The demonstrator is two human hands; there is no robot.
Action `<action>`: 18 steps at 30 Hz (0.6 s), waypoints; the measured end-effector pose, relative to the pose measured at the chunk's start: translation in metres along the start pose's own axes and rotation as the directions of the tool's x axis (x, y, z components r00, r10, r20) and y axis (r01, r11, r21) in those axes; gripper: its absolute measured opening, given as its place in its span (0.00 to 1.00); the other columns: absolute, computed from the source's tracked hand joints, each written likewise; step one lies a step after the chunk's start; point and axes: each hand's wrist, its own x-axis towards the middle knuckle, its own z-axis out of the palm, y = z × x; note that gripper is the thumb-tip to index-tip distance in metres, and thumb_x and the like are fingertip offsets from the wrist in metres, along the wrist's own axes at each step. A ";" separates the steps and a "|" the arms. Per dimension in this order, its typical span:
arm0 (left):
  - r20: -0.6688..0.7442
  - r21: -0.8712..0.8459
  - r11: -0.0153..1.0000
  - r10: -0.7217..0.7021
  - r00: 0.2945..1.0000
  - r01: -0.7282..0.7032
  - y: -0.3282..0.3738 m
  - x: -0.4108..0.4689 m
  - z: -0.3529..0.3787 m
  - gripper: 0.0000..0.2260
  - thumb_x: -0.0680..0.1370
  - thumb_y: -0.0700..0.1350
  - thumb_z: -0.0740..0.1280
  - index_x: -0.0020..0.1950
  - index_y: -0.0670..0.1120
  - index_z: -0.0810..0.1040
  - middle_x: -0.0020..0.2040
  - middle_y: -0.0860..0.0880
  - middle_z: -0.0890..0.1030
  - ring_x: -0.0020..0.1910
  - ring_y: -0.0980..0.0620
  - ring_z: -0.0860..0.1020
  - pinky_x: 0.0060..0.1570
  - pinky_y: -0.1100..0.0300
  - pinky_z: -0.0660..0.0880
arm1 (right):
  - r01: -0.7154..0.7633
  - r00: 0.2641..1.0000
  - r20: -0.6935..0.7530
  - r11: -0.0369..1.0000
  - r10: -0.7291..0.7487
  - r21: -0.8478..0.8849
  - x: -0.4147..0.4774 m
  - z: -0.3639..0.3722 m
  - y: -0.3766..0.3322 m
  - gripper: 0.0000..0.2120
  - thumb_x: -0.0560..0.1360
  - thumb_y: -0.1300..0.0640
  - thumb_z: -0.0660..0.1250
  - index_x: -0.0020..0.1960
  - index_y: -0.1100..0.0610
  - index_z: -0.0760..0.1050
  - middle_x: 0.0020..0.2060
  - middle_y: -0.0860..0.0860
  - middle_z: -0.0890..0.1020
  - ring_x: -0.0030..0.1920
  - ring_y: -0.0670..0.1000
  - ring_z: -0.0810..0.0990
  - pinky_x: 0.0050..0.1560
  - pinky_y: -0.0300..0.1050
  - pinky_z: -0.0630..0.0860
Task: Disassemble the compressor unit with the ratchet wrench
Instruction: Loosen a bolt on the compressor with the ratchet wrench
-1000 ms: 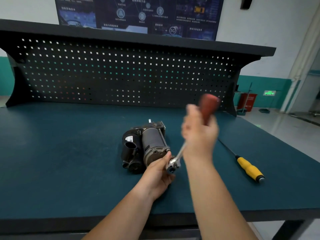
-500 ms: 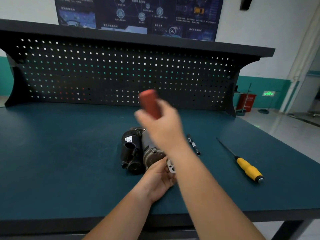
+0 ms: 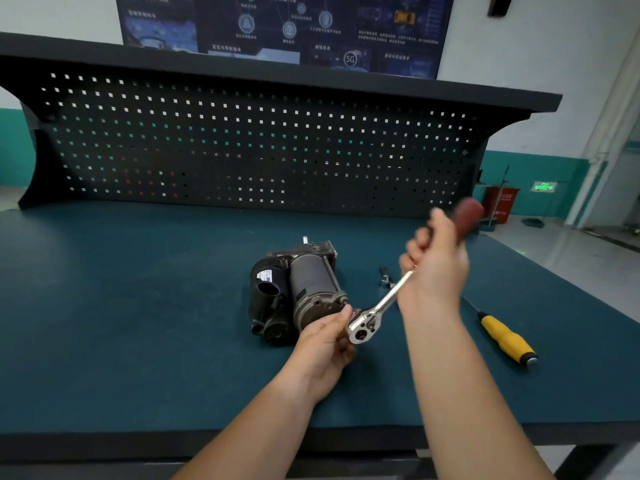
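Nearest the camera, two bare forearms reach in over the dark front edge of the workbench (image 3: pixel 138 441), whose top is covered by a teal mat. The left hand (image 3: pixel 325 337) sits at the near end of the compressor unit (image 3: pixel 298 292), its thumb up against the head of the ratchet wrench (image 3: pixel 377 311) and its fingers curled in beneath that head, so it seems to pinch and steady the tool there; what lies under the head is hidden. The wrench's chrome head sits just beside the compressor's near end cap, and its shaft slants up and away to the right. The compressor lies on its side about mid-bench, a grey motor cylinder on the right and a black housing with a white label on the left. The right hand (image 3: pixel 434 268), blurred, is held above the mat with its fingers wrapped tightly round the wrench's dark red handle, the handle's end sticking out above the fist. To the right, apart from both hands, a yellow-handled screwdriver (image 3: pixel 504 336) lies flat on the mat. A small metal part (image 3: pixel 384 275) lies beyond the wrench shaft, too small to identify. Behind the bench stands a black pegboard (image 3: pixel 242 150) under a shelf, with a dark blue poster (image 3: pixel 284 26) on the wall above.
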 end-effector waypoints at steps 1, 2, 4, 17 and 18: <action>0.001 -0.002 1.000 0.001 1.000 -0.001 0.000 0.001 0.000 0.13 0.73 0.47 0.67 0.31 0.47 0.84 0.31 0.51 0.81 0.27 0.60 0.75 0.27 0.70 0.69 | -0.047 0.995 -0.086 0.995 0.055 0.087 0.004 -0.010 0.000 0.09 0.77 0.56 0.64 0.39 0.52 0.67 0.22 0.43 0.68 0.20 0.41 0.62 0.19 0.34 0.57; 0.001 -0.011 1.000 -0.001 1.000 0.001 0.000 0.001 0.000 0.12 0.72 0.47 0.67 0.31 0.47 0.85 0.32 0.51 0.82 0.27 0.60 0.75 0.27 0.70 0.70 | -0.093 0.979 -0.165 0.983 0.118 0.157 0.006 -0.020 0.002 0.10 0.77 0.54 0.63 0.38 0.51 0.66 0.23 0.44 0.67 0.20 0.41 0.62 0.20 0.34 0.57; 0.004 -0.008 1.000 -0.006 1.000 0.006 0.000 0.001 0.000 0.12 0.72 0.48 0.67 0.32 0.48 0.85 0.33 0.51 0.83 0.28 0.60 0.76 0.28 0.69 0.70 | -0.154 0.935 -0.280 0.959 0.219 0.238 0.010 -0.035 0.006 0.11 0.77 0.52 0.63 0.37 0.51 0.66 0.24 0.45 0.67 0.19 0.42 0.62 0.20 0.34 0.57; 0.046 -0.025 0.987 -0.156 0.987 0.157 0.007 -0.005 0.002 0.06 0.72 0.43 0.66 0.38 0.45 0.70 0.36 0.47 0.64 0.33 0.52 0.64 0.36 0.59 0.61 | 0.555 0.669 0.740 0.620 0.064 -0.555 -0.048 0.053 0.040 0.13 0.70 0.55 0.72 0.32 0.47 0.70 0.23 0.38 0.72 0.25 0.40 0.67 0.27 0.31 0.64; 0.033 -0.004 0.988 -0.153 0.988 0.153 0.007 -0.006 0.002 0.06 0.72 0.40 0.65 0.38 0.45 0.69 0.36 0.46 0.64 0.34 0.50 0.63 0.36 0.58 0.60 | 0.593 0.628 0.772 0.582 0.099 -0.557 -0.053 0.054 0.045 0.14 0.70 0.54 0.72 0.31 0.47 0.69 0.23 0.39 0.71 0.25 0.41 0.67 0.27 0.32 0.64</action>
